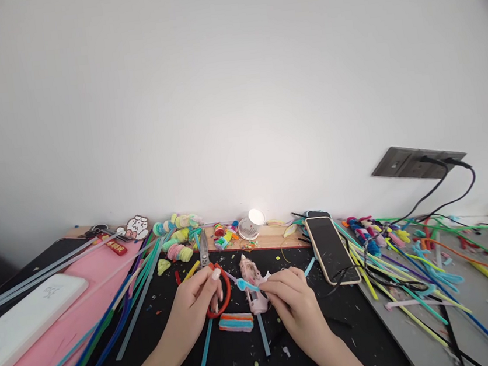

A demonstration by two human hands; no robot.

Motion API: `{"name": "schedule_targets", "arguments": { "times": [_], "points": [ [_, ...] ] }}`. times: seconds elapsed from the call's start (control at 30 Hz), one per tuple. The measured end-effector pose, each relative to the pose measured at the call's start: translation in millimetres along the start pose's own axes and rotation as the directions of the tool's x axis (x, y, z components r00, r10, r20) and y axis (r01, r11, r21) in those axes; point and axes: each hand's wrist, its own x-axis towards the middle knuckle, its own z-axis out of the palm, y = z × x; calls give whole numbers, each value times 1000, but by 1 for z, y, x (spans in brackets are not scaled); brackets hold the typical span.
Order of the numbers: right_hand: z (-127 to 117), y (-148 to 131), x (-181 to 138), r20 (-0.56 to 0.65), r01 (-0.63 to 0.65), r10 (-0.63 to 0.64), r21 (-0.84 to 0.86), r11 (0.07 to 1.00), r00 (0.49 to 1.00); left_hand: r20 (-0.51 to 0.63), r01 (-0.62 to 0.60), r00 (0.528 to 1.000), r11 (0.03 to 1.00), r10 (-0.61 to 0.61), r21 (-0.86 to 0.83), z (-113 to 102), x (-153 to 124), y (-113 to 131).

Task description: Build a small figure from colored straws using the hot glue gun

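My left hand [196,306] is closed around the red handles of a pair of scissors [213,280], whose blades point away toward the wall. My right hand [290,301] pinches a light blue pipe cleaner piece [247,284] next to a pink glue gun [253,285] lying on the black mat [359,340]. A small bundle of red, blue and orange pipe cleaner pieces [236,322] lies between my hands. A blue stick [264,339] pokes out below the glue gun.
A phone [331,249] lies right of the glue gun with a black cable. Long coloured pipe cleaners [110,321] fan across the left and also lie at the right [434,267]. A white case [21,320] rests on a pink sheet. Coiled fuzzy shapes [180,237] and a tape roll [251,224] sit by the wall.
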Motion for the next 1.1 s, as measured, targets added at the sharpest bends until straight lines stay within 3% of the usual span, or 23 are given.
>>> {"name": "schedule_targets", "arguments": {
  "times": [0.37, 0.5, 0.67, 0.77, 0.83, 0.9, 1.0, 1.1],
  "points": [
    [-1, -1, 0, -2, -4, 4, 2, 1000, 1000, -15, -9, 1000, 997, 10, 75, 0, 1, -4],
    [0, 0, 0, 7, 0, 0, 12, 1000, 1000, -46, 29, 999, 1000, -29, 7, 1, 1, -4],
    [0, 1, -1, 0, 2, -2, 16, 1000, 1000, -122, 48, 991, 998, -51, -27, -1, 2, -1],
    [1, 1, -1, -10, 0, 0, 10, 1000, 1000, -228, 76, 971, 997, -77, -11, -4, 5, -2],
    [0, 1, -1, -13, -6, 6, 5, 1000, 1000, -313, 68, 944, 991, -102, -118, -6, 7, -3],
    [0, 1, -1, -9, -11, 11, 4, 1000, 1000, -339, 15, 931, 940, -138, -342, -7, 9, -3],
    [0, 1, 0, -7, -13, 13, -1, 1000, 1000, -243, 3, 948, 767, -207, -641, -7, 11, 1],
    [0, 2, 0, -13, -19, 19, -12, 1000, 1000, -115, 92, 962, 689, -248, -719, -6, 10, 7]
  ]
}}
